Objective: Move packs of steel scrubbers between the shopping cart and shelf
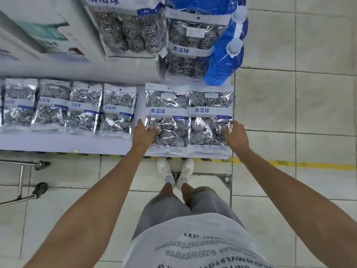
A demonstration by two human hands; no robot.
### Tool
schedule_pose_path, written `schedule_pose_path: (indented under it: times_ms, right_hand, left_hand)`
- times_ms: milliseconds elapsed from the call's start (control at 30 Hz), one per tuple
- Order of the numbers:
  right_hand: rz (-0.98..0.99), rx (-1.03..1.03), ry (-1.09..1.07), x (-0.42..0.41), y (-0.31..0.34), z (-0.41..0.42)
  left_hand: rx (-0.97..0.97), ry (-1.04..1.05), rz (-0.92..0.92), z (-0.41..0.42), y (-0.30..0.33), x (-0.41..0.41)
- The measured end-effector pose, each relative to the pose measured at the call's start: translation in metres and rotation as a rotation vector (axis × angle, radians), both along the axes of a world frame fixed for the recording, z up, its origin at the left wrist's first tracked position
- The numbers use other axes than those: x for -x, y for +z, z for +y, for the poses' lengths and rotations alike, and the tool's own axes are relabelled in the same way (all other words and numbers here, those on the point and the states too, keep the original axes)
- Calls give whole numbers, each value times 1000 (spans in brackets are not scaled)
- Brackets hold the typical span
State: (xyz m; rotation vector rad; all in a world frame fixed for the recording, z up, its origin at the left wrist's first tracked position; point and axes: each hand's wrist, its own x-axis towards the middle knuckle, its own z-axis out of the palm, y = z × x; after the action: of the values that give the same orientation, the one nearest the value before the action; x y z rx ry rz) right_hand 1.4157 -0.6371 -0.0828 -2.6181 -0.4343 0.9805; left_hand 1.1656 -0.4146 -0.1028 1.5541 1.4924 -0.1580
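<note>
Pale shelf [77, 142], right front corner: left hand [144, 135] and right hand [234, 135] each pinch a clear, blue-banded pack of steel scrubbers [167, 117] [210, 117], so I'd lift both level.

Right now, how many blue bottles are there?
2. Both bottles stand on the upper shelf at its right end, right of the scrubber packs: one nearer, one behind. More may be hidden above the picture's edge.
</note>
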Motion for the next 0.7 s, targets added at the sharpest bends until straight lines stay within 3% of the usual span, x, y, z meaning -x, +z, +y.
schedule_pose_path:
  times_ms: [133,333,500,700]
  right_hand:
    - [-35,-50,302,28,38,15]
    - [-151,-137,823,87,82,74]
    - [-151,-261,1159,161,109,129]
    - [-156,-434,1473,273,131,173]
  left_hand:
    - [-127,-119,27,-17,44,27]
    - [-339,-105,125,-35,102,94]
    - [-439,61,247,-63,134,179]
    - [-606,412,297,-113,141,288]
